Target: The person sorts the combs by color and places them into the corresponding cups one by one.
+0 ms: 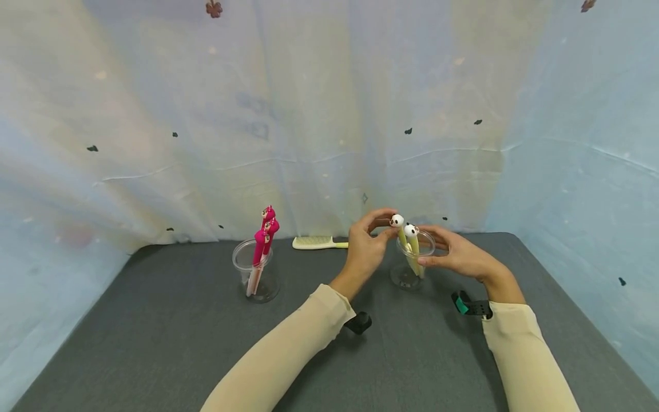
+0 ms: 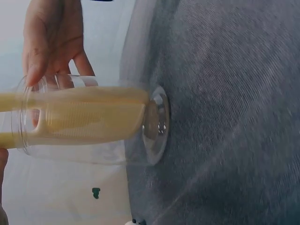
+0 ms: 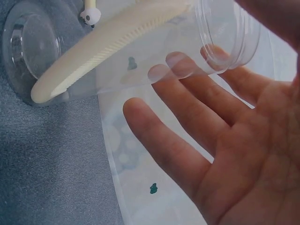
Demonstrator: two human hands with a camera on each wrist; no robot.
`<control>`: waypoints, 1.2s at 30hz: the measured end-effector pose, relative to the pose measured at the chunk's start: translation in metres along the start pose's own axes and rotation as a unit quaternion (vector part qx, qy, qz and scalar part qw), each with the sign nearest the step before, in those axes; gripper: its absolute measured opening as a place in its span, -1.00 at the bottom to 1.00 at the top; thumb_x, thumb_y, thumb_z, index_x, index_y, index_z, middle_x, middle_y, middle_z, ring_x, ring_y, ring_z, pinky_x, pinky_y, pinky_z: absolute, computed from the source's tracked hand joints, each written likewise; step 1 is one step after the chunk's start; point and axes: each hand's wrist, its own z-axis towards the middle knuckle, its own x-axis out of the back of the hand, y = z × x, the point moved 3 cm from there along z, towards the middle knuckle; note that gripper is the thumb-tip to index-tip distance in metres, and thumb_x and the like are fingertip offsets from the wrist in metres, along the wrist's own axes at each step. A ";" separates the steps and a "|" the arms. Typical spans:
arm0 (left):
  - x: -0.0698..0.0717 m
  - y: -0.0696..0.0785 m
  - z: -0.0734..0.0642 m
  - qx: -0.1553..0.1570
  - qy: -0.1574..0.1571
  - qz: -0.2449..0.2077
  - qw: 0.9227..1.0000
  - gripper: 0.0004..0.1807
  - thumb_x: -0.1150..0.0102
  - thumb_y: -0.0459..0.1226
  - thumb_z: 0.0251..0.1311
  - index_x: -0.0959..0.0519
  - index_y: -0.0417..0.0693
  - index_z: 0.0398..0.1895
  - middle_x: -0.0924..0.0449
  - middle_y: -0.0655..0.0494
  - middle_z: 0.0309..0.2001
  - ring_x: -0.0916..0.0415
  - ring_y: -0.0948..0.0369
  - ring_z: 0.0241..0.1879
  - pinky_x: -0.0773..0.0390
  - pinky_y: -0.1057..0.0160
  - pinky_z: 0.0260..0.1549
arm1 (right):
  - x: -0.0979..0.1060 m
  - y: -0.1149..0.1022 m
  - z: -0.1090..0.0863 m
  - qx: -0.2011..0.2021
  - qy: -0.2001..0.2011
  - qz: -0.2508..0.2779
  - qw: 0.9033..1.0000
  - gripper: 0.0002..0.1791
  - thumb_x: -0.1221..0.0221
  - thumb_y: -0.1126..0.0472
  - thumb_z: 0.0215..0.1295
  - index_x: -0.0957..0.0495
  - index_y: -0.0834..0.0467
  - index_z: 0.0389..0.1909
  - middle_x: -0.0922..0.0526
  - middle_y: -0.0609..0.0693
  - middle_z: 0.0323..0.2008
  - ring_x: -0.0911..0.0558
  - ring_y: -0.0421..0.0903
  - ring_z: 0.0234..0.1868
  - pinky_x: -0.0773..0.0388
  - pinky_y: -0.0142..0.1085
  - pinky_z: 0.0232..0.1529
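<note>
On the right of the table, a clear plastic jar [image 1: 407, 280] holds two pale yellow combs [image 2: 93, 112] with their teeth ends down. White panda heads top their handles. My left hand [image 1: 366, 243] pinches the handle of one comb [image 1: 397, 221] just under its panda head, above the jar's rim. The other comb's panda head [image 1: 411, 230] leans beside it. With thumb and fingers around the upper part of the jar, my right hand [image 1: 455, 250] holds it from the right side. The jar's base rests on the table in the left wrist view.
Another yellow comb [image 1: 314, 243] lies along the table's back edge, its handle partly behind my left hand. Further left stands a second clear jar [image 1: 265, 292] with several pink sticks [image 1: 259, 246] topped by bear-like heads. A pale patterned curtain [image 1: 309, 114] hangs behind the dark table [image 1: 180, 332].
</note>
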 end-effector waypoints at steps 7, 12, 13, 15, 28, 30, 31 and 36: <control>-0.002 -0.003 0.001 -0.011 -0.031 0.007 0.999 -0.62 -0.27 -0.40 0.24 -0.60 -0.05 0.14 -0.65 -0.08 0.05 -0.65 0.02 0.02 -0.69 0.30 -0.09 | 0.003 0.002 -0.005 -0.009 0.010 -0.006 1.000 -0.08 -0.27 -0.04 0.35 0.03 0.04 0.57 0.04 0.25 0.57 0.01 0.39 0.55 -0.27 0.34 0.33; 0.011 -0.013 0.004 -0.003 -0.055 0.004 0.998 -0.55 -0.24 -0.39 0.27 -0.56 0.03 0.23 -0.63 -0.03 0.09 -0.63 0.07 0.07 -0.67 0.30 -0.03 | 0.003 0.004 -0.006 -0.011 0.011 -0.008 1.000 -0.08 -0.26 -0.04 0.35 0.02 0.03 0.57 0.03 0.25 0.57 0.00 0.39 0.54 -0.29 0.33 0.32; 0.015 -0.014 0.005 -0.001 -0.059 0.008 0.998 -0.55 -0.24 -0.39 0.28 -0.55 0.02 0.24 -0.63 -0.03 0.10 -0.62 0.08 0.07 -0.66 0.29 -0.01 | 0.003 0.004 -0.006 -0.012 0.011 -0.010 1.000 -0.08 -0.26 -0.05 0.35 0.02 0.03 0.57 0.03 0.24 0.57 0.00 0.39 0.54 -0.30 0.33 0.32; 0.024 -0.019 0.008 0.002 -0.070 0.022 0.997 -0.56 -0.23 -0.38 0.29 -0.55 0.02 0.23 -0.64 -0.02 0.09 -0.62 0.09 0.07 -0.65 0.29 0.02 | 0.003 0.004 -0.006 -0.013 0.012 -0.014 1.000 -0.08 -0.27 -0.06 0.34 0.01 0.01 0.57 0.02 0.23 0.57 0.00 0.38 0.55 -0.30 0.32 0.32; 0.072 -0.067 0.018 0.044 -0.153 0.237 0.958 -0.56 -0.24 -0.37 0.30 -0.57 0.09 0.23 -0.65 0.15 0.08 -0.64 0.16 0.04 -0.64 0.21 0.06 | 0.000 0.000 -0.002 -0.003 0.004 -0.008 1.000 -0.07 -0.28 -0.05 0.33 0.02 0.01 0.57 -0.01 0.21 0.57 0.00 0.33 0.56 -0.29 0.29 0.35; 0.075 -0.070 0.019 0.045 -0.159 0.255 0.953 -0.56 -0.24 -0.37 0.30 -0.57 0.08 0.24 -0.66 0.14 0.07 -0.64 0.15 0.04 -0.63 0.20 0.06 | -0.001 -0.001 -0.002 -0.002 0.003 -0.009 1.000 -0.07 -0.28 -0.04 0.33 0.02 0.01 0.57 -0.01 0.21 0.57 0.00 0.33 0.56 -0.29 0.29 0.35; 0.076 -0.071 0.020 0.046 -0.164 0.260 0.951 -0.56 -0.24 -0.37 0.30 -0.57 0.07 0.24 -0.66 0.13 0.07 -0.64 0.15 0.05 -0.62 0.19 0.08 | -0.001 -0.001 -0.002 -0.002 0.002 -0.011 1.000 -0.07 -0.28 -0.05 0.33 0.03 0.01 0.57 -0.01 0.21 0.57 0.00 0.33 0.56 -0.30 0.28 0.35; 0.075 -0.069 0.024 0.044 -0.196 0.271 0.941 -0.55 -0.25 -0.39 0.29 -0.56 0.02 0.24 -0.65 0.08 0.11 -0.61 0.08 0.09 -0.57 0.07 0.18 | -0.001 -0.004 -0.004 -0.006 0.001 -0.011 1.000 -0.06 -0.29 -0.05 0.33 0.03 0.02 0.57 -0.01 0.22 0.57 0.00 0.33 0.56 -0.28 0.29 0.36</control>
